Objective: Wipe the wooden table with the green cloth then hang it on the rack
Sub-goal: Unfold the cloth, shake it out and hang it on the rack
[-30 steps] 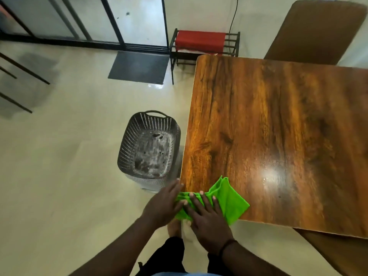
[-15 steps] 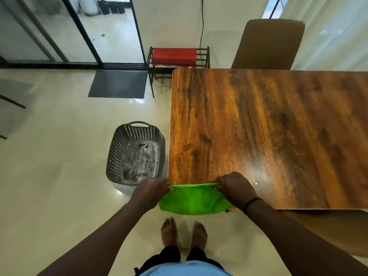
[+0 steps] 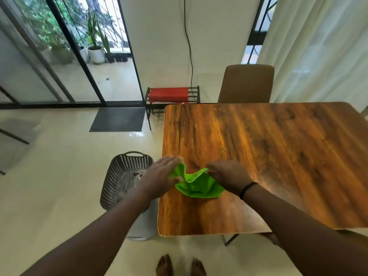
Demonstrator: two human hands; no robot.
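- Holding the green cloth [image 3: 196, 183] at two corners, the person stands barefoot at the near end of the table [image 3: 278, 156].
- Left hand [image 3: 159, 175]: grip pinched on the cloth's left corner, over the table's left edge; the hand is motion-blurred.
- Right hand [image 3: 229, 173]: grip pinched on the cloth's right corner, knuckles up, a black band on the wrist.
- Cloth: bunched and sagging between the two hands, its lower part lying on the table near the front-left corner.
- Basket [image 3: 121, 176]: grey, slatted, on the floor just left of the table.
- Rack [image 3: 173, 96]: black metal, low, against the far wall beyond the table's far-left corner, well apart from the cloth; a red cloth [image 3: 168, 94] is draped over it.
- Chair [image 3: 246, 83]: brown, pushed up to the table's far edge.
- Mat [image 3: 117, 119]: dark, on the floor before the glass door, left of the rack.
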